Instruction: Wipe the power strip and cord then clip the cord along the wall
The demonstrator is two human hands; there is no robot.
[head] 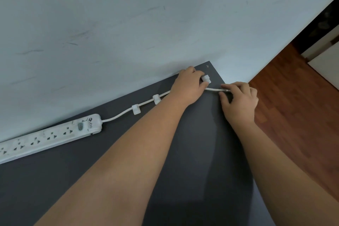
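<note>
With two cable clips (pixel 136 109) (pixel 156 99) already gripping the white cord (pixel 117 116) on the dark grey tabletop (pixel 183 152), looks like clip number three is the step in hand. Left hand (pixel 189 86) curled over that third clip (pixel 205 79), thumb and forefinger pinched on it near the back corner, just beside the pale wall (pixel 128 24). Right hand (pixel 240 97) close by, fingertips clamped on the cord's free end, holding it slightly raised.

To do this bit well, probably: keep the cord taut with the right hand, line it up with the clip's slot, press straight down until seated, and stay in line with the other two clips so no kink forms. Worth going gentle, since an adhesive base might pop off if yanked sideways.

Power strip (pixel 51 137) flat along the wall at left, far end cut off by the frame, still a bit grubby-looking. Can't tell whether the third clip is open or closed, or stuck down yet. Plug end hidden under the right hand.
</note>
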